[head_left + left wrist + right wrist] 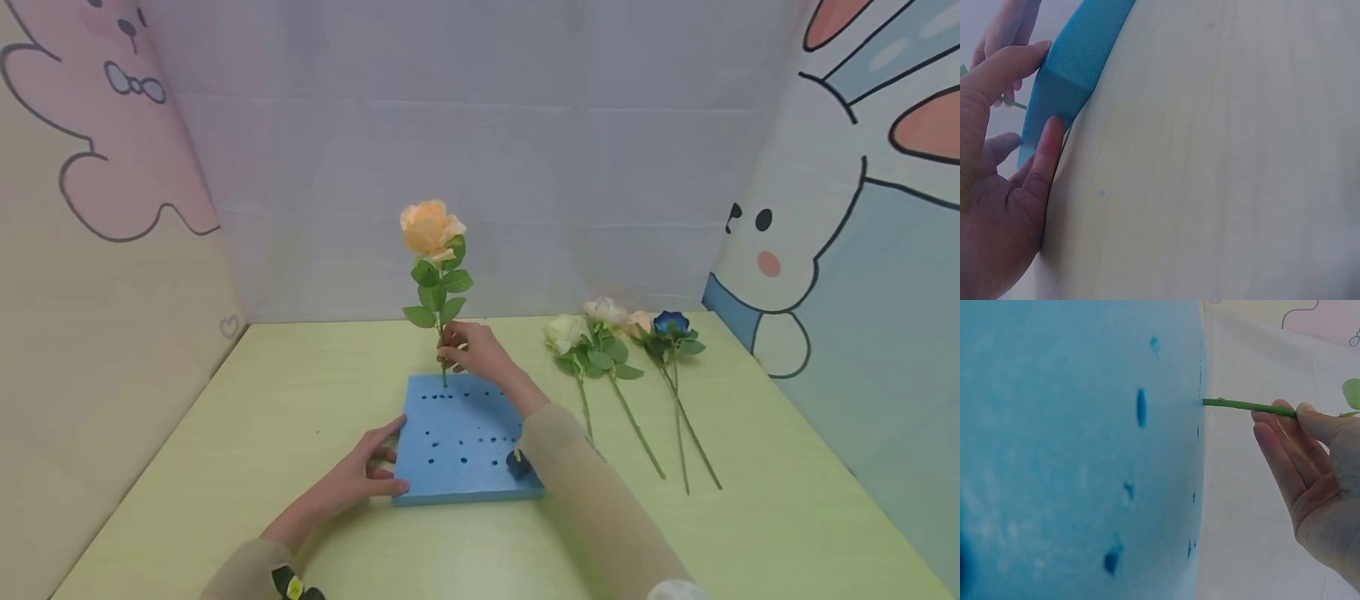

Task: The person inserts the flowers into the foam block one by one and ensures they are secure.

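My right hand [476, 350] pinches the green stem of a peach artificial rose [431, 229] between thumb and fingers. The rose stands upright, its stem [1247, 406] reaching down to the far part of a blue foam board [442, 425]. In the right wrist view the stem's lower end meets the board's surface line. The board is dotted with rows of small holes. My left hand [360, 467] rests against the board's left side, thumb near the front corner and fingers spread further back. In the left wrist view, its fingertips [1054, 125] touch the board's side.
Right of the board several artificial flowers lie on the pale yellow table [300, 400]: a cream rose [566, 333], a pale pink one [604, 312] and a dark blue one [671, 322] with long stems. A pale cloth wall [480, 167] stands behind, with printed side walls.
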`<action>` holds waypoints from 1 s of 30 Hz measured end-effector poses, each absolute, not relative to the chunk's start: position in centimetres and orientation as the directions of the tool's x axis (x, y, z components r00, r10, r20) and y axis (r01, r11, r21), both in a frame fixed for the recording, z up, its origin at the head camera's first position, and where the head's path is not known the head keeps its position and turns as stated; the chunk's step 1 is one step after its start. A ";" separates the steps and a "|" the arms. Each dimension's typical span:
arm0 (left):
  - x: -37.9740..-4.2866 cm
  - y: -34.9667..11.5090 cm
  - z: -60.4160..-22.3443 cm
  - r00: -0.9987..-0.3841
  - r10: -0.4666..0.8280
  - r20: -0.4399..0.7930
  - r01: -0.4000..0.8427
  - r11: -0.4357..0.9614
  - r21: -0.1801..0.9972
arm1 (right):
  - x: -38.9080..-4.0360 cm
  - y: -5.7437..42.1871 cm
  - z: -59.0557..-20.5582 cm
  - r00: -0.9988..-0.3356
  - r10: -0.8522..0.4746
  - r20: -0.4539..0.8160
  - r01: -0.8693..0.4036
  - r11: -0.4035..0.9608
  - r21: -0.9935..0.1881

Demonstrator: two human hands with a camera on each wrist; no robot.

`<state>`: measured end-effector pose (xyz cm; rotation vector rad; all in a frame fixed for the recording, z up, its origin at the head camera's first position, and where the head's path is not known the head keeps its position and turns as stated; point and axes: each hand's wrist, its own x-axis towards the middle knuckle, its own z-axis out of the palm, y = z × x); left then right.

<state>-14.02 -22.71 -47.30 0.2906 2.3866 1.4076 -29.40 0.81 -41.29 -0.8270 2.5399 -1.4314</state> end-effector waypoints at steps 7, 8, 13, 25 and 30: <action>-14.2 -22.7 -47.4 -0.920 0.327 -0.215 -0.026 0.498 0.867 | -29.5 0.8 -41.2 -0.845 -0.509 0.166 -0.404 0.404 -0.820; -14.2 -22.7 -47.4 -0.921 0.322 -0.219 -0.031 0.498 0.866 | -29.5 0.8 -41.1 -0.844 -0.510 0.164 -0.404 0.404 -0.821; -14.1 -22.7 -47.1 -0.918 0.338 -0.208 -0.014 0.495 0.869 | -29.7 0.7 -41.1 -0.839 -0.522 0.152 -0.403 0.410 -0.818; -14.1 -22.6 -47.0 -0.910 0.365 -0.195 0.005 0.480 0.877 | -29.9 1.1 -41.0 -0.835 -0.537 0.120 -0.386 0.417 -0.823; -14.2 -22.8 -47.2 -0.914 0.347 -0.210 -0.012 0.495 0.869 | -29.9 0.9 -40.9 -0.831 -0.545 0.112 -0.371 0.394 -0.841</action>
